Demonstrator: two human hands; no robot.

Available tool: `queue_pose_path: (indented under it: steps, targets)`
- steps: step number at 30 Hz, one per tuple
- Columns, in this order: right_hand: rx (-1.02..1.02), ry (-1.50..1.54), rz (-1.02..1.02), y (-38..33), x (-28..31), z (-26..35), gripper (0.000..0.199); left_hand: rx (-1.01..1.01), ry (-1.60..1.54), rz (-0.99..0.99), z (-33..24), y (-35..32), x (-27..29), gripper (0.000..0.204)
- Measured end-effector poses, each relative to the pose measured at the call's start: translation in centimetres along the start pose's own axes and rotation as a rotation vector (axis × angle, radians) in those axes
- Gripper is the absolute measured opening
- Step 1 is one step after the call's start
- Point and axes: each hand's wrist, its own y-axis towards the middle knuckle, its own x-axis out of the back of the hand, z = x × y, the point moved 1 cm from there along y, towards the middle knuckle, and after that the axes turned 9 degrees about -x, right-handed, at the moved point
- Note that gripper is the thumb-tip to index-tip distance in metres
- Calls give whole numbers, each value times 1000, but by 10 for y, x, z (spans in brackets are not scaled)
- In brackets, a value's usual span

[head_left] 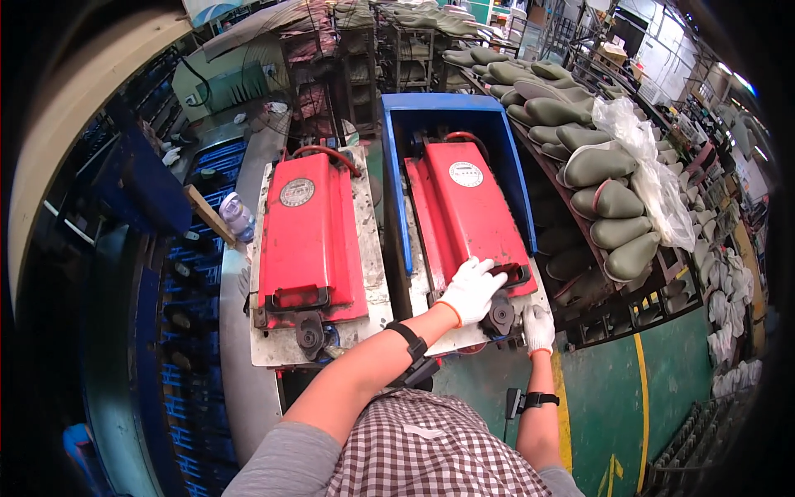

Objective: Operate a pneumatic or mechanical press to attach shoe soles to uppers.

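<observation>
Both hands wear white knitted gloves with orange cuffs and are at the front of the right red machine (476, 203), which has a long metal cover and a round dial plate. My left hand (470, 291) rests on the cover's front with its fingers stretched out, beside the black front handle (512, 273). A dark round knob (502, 315) sticks out between my hands. At the right front corner of the pale base plate, my right hand (538, 330) has its fingers curled; whatever they may hold is hidden.
A similar red machine (306, 228) stands at left, with its own dark knob (310, 333). A blue hood (447, 101) surrounds the right machine's back and sides. Green boot-shaped pieces (617, 201) fill a rack at right, partly under clear plastic (662, 199). A plastic jug (237, 217) stands left.
</observation>
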Motion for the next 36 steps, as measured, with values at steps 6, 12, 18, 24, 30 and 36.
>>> queue_pose_path:
  steps: [6,12,18,24,30,36]
  targets:
    - [-29,-14,21,4,2,-5,45,-73,104,-19,9,0,-15,46]
    - [-63,53,54,9,-6,-11,43,-41,87,-51,8,-3,-17,46]
    - [-30,89,37,10,-9,-13,41,-41,62,-54,10,-4,-18,44]
    - [-62,92,27,12,-11,-17,40,-40,46,-54,10,-3,-19,42]
    - [-53,51,-9,6,-8,-10,41,-24,76,-31,13,-3,-21,46]
    - [-93,-108,-27,-1,0,1,42,-15,73,-53,13,-4,-21,44]
